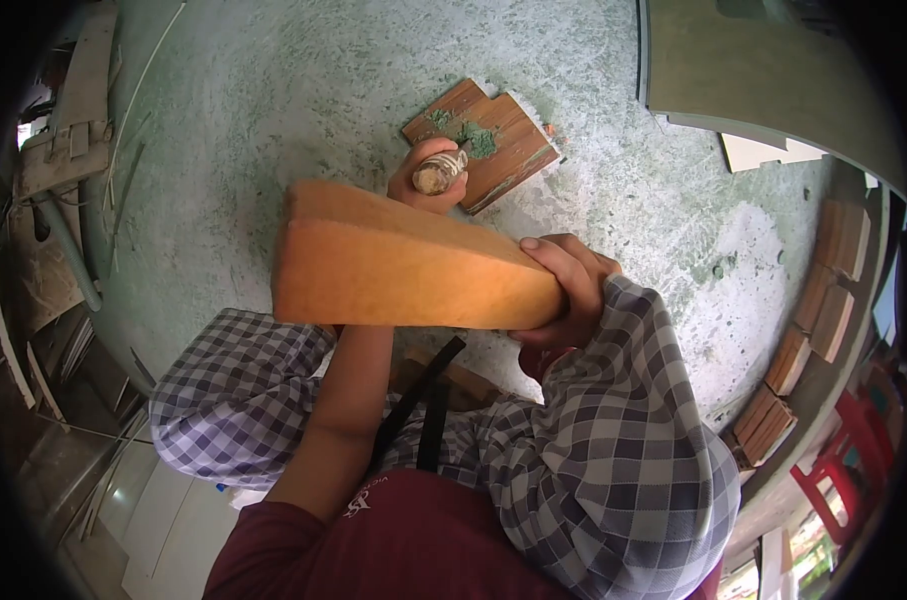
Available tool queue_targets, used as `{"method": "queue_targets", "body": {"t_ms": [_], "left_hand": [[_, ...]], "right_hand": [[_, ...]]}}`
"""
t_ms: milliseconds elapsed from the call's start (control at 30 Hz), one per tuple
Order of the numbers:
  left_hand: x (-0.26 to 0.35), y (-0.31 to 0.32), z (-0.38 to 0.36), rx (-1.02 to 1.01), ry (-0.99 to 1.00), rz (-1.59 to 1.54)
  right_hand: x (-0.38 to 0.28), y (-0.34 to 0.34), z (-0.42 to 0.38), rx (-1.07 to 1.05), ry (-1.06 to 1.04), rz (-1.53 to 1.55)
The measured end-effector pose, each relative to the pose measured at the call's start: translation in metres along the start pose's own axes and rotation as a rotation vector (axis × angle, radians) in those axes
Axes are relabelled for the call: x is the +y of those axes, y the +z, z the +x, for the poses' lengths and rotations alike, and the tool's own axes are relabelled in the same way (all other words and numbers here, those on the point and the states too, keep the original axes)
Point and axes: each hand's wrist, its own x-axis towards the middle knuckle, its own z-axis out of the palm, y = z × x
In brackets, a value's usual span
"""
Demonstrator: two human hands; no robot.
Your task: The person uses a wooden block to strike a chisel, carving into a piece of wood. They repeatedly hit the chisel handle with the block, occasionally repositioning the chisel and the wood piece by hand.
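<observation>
My left hand (405,185) is closed around the handle of a chisel (440,172), whose worn wooden end faces up toward me. The chisel stands over a brown wooden board (513,160) lying on the floor, with crumbled green material (478,140) on its face. The chisel's blade is mostly hidden by its handle and my fingers. A thick orange-brown wooden block (403,270) is gripped at its right end by my right hand (571,285). Raised closer to the camera, the block covers part of my left forearm; its far end is slightly blurred.
Wood strips and boards (68,160) lean along the left side. A large dark green panel (763,70) occupies the upper right, near a white piece (768,150). Stacked wooden blocks (808,310) line the right edge, with a red plastic chair (848,455) beyond them.
</observation>
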Motion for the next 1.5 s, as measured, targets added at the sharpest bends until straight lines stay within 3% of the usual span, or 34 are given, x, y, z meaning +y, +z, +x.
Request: {"method": "queue_targets", "body": {"t_ms": [67,100,133,167,300,333,367,400,467,500,533,600,667,767,833,867,900,933,1000,1167,1200,1267,1333,1400,1433,1500], "left_hand": [[-0.002,0.006,-0.003,0.024,-0.078,-0.047],[-0.003,0.008,-0.005,0.049,-0.154,-0.093],[-0.018,0.001,-0.003,-0.063,-0.102,-0.098],[-0.021,0.001,-0.004,-0.057,-0.083,-0.103],[-0.008,0.009,-0.008,0.075,-0.098,-0.015],[0.021,0.000,-0.003,-0.006,-0.369,-0.169],[0.013,0.000,-0.003,0.008,-0.220,-0.077],[0.003,0.001,-0.005,0.020,-0.073,0.018],[-0.005,0.005,-0.007,0.040,-0.140,-0.033],[-0.009,0.007,-0.007,0.059,-0.207,-0.089],[-0.012,0.001,-0.004,-0.005,-0.045,-0.100],[-0.016,0.000,-0.006,0.015,-0.033,-0.054],[-0.014,0.005,-0.015,0.056,-0.076,-0.132],[-0.008,0.001,-0.016,0.043,-0.131,-0.199],[-0.004,0.000,-0.014,0.047,-0.099,-0.148],[-0.003,-0.001,-0.014,0.029,-0.214,-0.272],[-0.003,-0.001,-0.013,0.014,-0.328,-0.397],[-0.015,-0.003,-0.015,0.025,-0.058,-0.156],[-0.014,0.006,-0.016,0.120,-0.038,-0.110],[-0.021,0.005,-0.025,0.122,-0.102,-0.323],[-0.016,0.003,-0.024,0.132,-0.137,-0.316],[-0.013,0.001,-0.024,0.141,-0.167,-0.336],[-0.015,-0.002,-0.022,0.113,-0.053,-0.190],[-0.027,0.001,-0.028,0.078,-0.121,-0.241],[-0.033,0.006,-0.028,0.128,-0.046,-0.273],[-0.042,0.009,-0.032,0.185,0.028,-0.302]], "right_hand": [[-0.001,0.002,0.005,0.052,-0.005,0.026],[0.001,0.003,0.009,-0.048,0.233,-0.061],[0.001,0.003,0.012,-0.147,0.472,-0.150],[-0.001,0.002,0.013,-0.143,0.472,-0.155],[-0.014,0.000,0.015,-0.159,0.432,-0.128],[-0.016,-0.003,0.016,-0.119,0.255,-0.084],[-0.017,-0.004,0.017,-0.082,0.081,-0.036],[-0.012,0.000,0.016,-0.084,0.081,-0.032],[0.000,0.006,0.019,0.051,-0.075,-0.097],[0.001,0.007,0.017,-0.045,0.167,-0.177],[0.000,0.006,0.019,-0.046,0.163,-0.182],[-0.003,0.003,0.026,-0.187,0.303,-0.356],[-0.020,0.000,0.024,-0.164,0.329,-0.277],[-0.030,-0.007,0.030,-0.084,-0.035,-0.183],[-0.016,-0.005,0.031,-0.097,-0.037,-0.232],[-0.008,-0.001,0.031,-0.111,-0.039,-0.286],[-0.002,0.009,0.031,-0.154,0.230,-0.397],[-0.007,0.007,0.035,-0.154,0.226,-0.398],[-0.021,-0.004,0.042,-0.266,0.303,-0.375],[-0.036,-0.005,0.040,-0.178,-0.075,-0.287],[-0.028,0.001,0.039,-0.179,-0.080,-0.285],[-0.007,0.011,0.040,-0.223,0.240,-0.388],[-0.007,0.011,0.043,-0.223,0.243,-0.405],[-0.026,0.003,0.043,-0.227,0.218,-0.347],[-0.030,0.001,0.042,-0.226,0.225,-0.349],[-0.035,-0.001,0.042,-0.190,-0.001,-0.262]]}}
